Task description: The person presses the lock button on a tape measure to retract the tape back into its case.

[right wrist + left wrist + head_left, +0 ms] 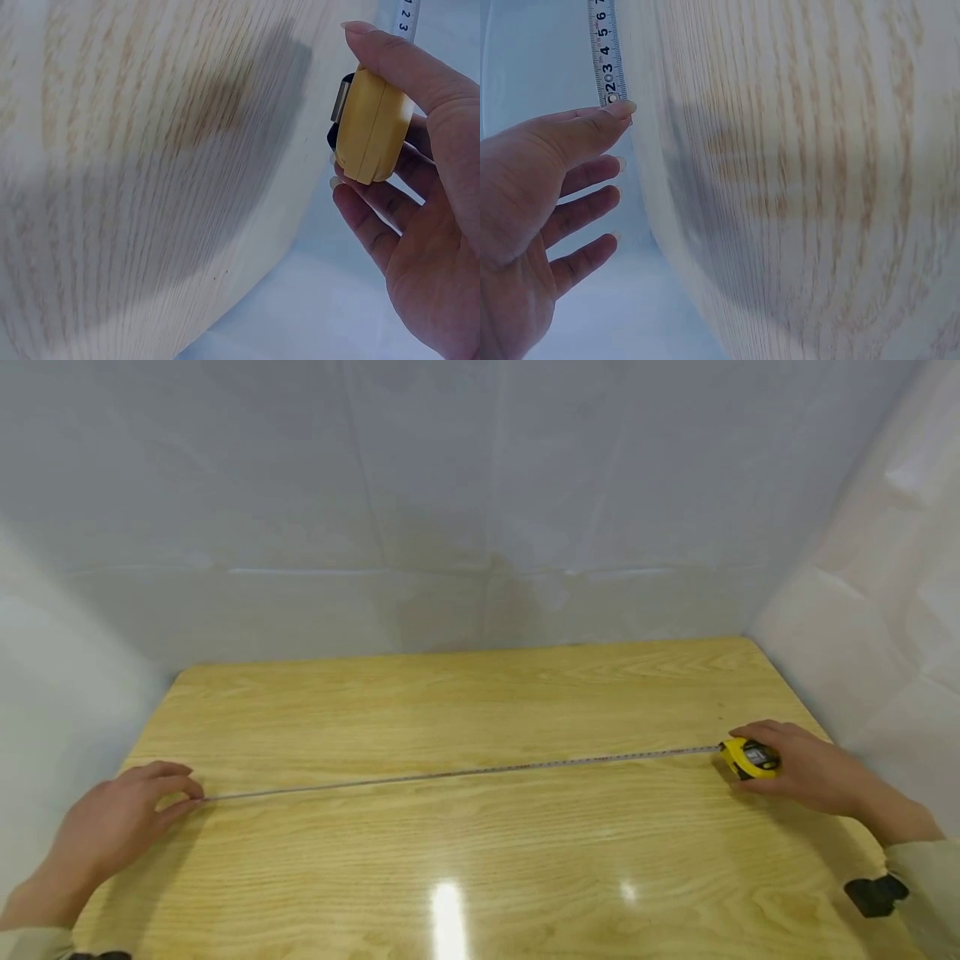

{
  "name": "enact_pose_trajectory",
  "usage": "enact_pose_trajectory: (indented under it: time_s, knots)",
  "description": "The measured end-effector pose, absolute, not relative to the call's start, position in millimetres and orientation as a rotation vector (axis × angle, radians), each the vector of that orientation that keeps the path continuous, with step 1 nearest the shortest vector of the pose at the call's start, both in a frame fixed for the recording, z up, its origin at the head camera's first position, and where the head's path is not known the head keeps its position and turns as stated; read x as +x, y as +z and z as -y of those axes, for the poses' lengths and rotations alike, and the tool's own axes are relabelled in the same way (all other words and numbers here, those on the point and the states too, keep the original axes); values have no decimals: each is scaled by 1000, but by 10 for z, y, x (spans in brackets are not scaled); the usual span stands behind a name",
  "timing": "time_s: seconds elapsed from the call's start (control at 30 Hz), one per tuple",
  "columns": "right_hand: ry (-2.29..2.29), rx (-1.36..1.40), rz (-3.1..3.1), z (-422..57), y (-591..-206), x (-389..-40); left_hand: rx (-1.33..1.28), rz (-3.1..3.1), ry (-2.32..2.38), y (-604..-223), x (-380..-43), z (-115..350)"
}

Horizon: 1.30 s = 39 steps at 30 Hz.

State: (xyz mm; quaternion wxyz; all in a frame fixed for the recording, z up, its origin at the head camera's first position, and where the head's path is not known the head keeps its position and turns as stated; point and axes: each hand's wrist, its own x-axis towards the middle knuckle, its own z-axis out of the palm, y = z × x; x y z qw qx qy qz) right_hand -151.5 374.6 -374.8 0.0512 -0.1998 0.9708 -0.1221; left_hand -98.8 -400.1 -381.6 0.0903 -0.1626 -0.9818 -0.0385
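A yellow and black tape measure (752,758) is held in my right hand (813,770) near the table's right side. Its blade (480,771) stretches in a nearly straight line across to the left. At the far end my left hand (120,814) pinches the tip between thumb and forefinger, the other fingers spread apart in the left wrist view. Low numbers show on the blade (605,52) close to that thumb. In the right wrist view, the yellow case (373,124) sits between my thumb and curled fingers, a metal clip on its side.
The wood-grain table (480,710) spreads beneath both hands, with glare spots near its front. Pale sheeting (450,510) hangs behind it, and more covers the left and right sides. A black strap piece (876,895) is on the right sleeve.
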Motion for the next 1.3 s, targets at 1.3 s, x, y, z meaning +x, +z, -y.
enact_pose_trajectory:
  time_s: [1.3]
  knots:
    - [-352, -621, -2941, -3483, -3678, -1495, -541, 2888, -138, -3838, -977, 3803]
